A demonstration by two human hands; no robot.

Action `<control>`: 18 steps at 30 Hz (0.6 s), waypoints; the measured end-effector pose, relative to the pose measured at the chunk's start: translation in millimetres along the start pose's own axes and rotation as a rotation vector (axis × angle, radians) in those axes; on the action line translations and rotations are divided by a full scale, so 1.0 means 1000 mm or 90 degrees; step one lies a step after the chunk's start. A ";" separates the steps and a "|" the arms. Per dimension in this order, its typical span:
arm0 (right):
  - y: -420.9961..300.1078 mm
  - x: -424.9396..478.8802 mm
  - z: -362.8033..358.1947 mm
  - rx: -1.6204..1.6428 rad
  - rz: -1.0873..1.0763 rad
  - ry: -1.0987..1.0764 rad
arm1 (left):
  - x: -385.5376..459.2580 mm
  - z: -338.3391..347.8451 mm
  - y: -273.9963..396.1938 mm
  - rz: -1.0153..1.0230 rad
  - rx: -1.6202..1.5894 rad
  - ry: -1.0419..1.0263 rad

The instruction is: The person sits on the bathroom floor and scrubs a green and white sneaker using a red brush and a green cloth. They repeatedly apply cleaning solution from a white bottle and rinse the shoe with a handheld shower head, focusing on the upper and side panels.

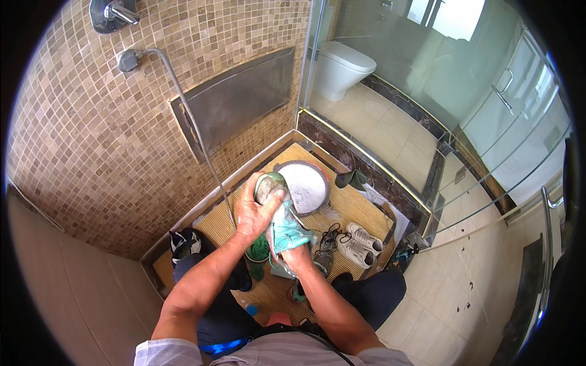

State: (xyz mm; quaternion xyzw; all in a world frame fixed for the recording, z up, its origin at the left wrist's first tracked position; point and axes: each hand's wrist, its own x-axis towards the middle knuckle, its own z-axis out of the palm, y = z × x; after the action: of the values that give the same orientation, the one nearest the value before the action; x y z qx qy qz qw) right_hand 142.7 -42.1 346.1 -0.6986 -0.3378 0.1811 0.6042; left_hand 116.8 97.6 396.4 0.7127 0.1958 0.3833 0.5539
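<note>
My left hand [256,208] grips the toe end of a wet turquoise and green shoe [289,228], its thumb pressed across the greyish toe. From below, my right hand [295,257] reaches into the shoe's opening and holds it there; its fingers are hidden inside. The shoe is held up off the floor, toe pointing away from me. Just behind it stands a round dark-rimmed tub [328,196] filled with white, foamy liquid. Under my forearms, a green shoe [258,249] and a grey shoe with dark laces [325,254] rest on a ribbed tan mat [366,208].
White sneakers [359,244] stand right of the laced shoe. A dark green item [352,179] lies by the marble curb [366,155]. A black-and-white shoe [185,242] is beside my left knee. The shower hose [197,128] hangs along the mosaic wall. Glass panels enclose the right side.
</note>
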 end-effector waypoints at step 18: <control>0.003 -0.009 0.009 -0.241 -0.150 -0.015 | 0.003 -0.010 -0.012 -0.061 0.085 0.037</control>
State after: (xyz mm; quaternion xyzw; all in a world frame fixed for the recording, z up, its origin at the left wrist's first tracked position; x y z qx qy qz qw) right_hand 130.7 -41.8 339.9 -0.7529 -0.4522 0.0504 0.4755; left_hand 112.9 109.5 386.9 0.7263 0.2709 0.3629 0.5172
